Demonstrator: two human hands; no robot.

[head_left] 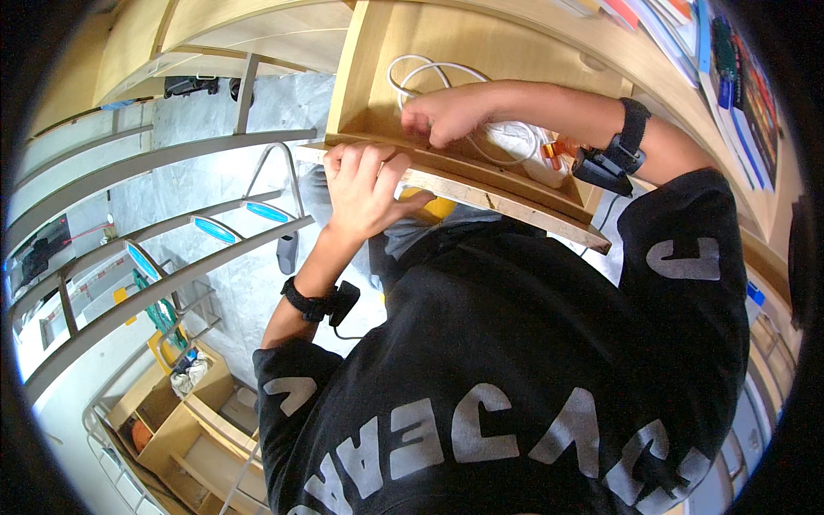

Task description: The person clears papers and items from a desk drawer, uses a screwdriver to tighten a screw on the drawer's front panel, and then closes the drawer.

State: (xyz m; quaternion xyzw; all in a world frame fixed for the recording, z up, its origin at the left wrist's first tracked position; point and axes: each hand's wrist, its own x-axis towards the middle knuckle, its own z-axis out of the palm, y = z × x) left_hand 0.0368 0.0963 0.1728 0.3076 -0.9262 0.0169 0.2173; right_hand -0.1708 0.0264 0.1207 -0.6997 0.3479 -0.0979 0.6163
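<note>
A light wooden drawer [481,167] is pulled out before me. My left hand [365,189] grips the left part of its front panel, fingers over the top edge and thumb on the near side. Inside the drawer, my right hand [446,116] is closed with its fingers curled down; what they hold, if anything, is hidden. A looped white cable [416,62] lies in the drawer behind and around my right hand. Beneath that forearm are a white plastic-looking item [545,172] and a shiny orange item [560,150], both partly covered.
Metal rails with a ladder [219,230] with blue treads stand at the left. Books [730,94] line a shelf at the right. A yellow round thing [427,206] shows below the drawer. Wooden furniture [193,429] with open compartments is at the lower left.
</note>
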